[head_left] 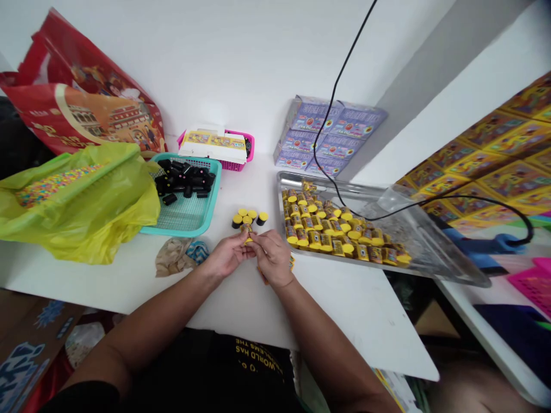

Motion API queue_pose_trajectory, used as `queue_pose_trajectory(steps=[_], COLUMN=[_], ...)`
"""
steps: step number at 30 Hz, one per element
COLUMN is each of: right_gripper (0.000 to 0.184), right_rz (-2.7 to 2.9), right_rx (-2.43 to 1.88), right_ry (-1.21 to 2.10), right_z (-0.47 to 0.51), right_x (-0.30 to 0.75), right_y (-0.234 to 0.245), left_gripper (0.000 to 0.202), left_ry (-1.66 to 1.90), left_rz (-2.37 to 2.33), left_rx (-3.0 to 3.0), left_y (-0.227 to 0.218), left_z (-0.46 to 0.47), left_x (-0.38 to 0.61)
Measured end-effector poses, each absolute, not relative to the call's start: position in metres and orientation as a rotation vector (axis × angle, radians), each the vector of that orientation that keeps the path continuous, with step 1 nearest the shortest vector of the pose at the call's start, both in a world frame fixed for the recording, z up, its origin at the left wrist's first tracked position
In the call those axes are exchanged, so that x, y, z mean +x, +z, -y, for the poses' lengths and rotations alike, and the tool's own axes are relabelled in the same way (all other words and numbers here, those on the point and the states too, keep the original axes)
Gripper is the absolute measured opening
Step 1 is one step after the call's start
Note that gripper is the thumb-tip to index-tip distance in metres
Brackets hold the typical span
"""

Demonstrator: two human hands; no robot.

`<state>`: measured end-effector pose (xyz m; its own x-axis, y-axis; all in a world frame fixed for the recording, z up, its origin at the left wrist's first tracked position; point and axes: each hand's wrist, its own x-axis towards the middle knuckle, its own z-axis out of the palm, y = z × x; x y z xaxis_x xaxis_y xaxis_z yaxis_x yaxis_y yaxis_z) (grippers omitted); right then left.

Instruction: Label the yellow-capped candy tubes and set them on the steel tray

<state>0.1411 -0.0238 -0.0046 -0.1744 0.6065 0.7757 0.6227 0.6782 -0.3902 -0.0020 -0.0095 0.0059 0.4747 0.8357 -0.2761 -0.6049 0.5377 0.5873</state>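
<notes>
My left hand (226, 256) and my right hand (273, 259) meet above the white table (344, 310), their fingertips pinching a small yellow-wrapped cylinder (247, 236) between them. Just beyond my fingers stands a small cluster of black-and-yellow cylinders (247, 218). To the right, a steel tray (293, 182) holds many yellow-wrapped cylinders. A small yellow piece (292, 263) lies beside my right wrist, partly hidden by it. A teal basket (185, 228) to the left holds a heap of black cylinders (183, 179).
A yellow-green plastic bag (124, 201) holding colourful small pieces and a red printed bag (94, 109) fill the left. A crumpled cloth (178, 256) lies near my left hand. A pink basket (236, 163), stacked purple boxes (329, 135) and a black cable (336, 120) are at the back.
</notes>
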Motion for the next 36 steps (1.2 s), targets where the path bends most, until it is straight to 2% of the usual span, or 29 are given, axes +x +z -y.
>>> queue_pose_trajectory(steps=[4,9,14,22,29,32,36], right_gripper=[0.015,0.027,0.023,0.018,0.02,0.016,0.021], right_rz=[1.827,1.857,1.873,1.823,1.995,1.912,1.825], right_rx=[-1.012,-1.049,-0.997,-0.94,-0.972,-0.999,-0.984], right_ry=[0.032,0.008,-0.089,0.001,-0.281,-0.233,-0.147], right_z=[0.0236,0.0237,0.0236,0.0233,0.024,0.0244,0.0232], right_x=[0.1413,0.1415,0.1399,0.1414,0.1457,0.1444,0.1426], right_y=[-0.0039,-0.0018,-0.0016,0.0011,0.0002,-0.0001,-0.0012], left_gripper=[0.023,0.02,0.024,0.017,0.021,0.017,0.016], left_ry=[0.898,0.847,0.926,0.96,0.932,0.909,0.928], left_rz=[-0.553,-0.469,-0.533,-0.562,-0.569,-0.515,-0.46], left_rx=[0.437,0.452,0.494,0.465,0.498,0.475,0.468], left_y=[0.006,0.0092,0.0041,0.0066,0.0069,0.0041,0.004], left_z=[0.0079,0.0053,0.0058,0.0059,0.0076,0.0052,0.005], left_x=[-0.0039,-0.0081,-0.0068,-0.0076,-0.0053,-0.0065,-0.0072])
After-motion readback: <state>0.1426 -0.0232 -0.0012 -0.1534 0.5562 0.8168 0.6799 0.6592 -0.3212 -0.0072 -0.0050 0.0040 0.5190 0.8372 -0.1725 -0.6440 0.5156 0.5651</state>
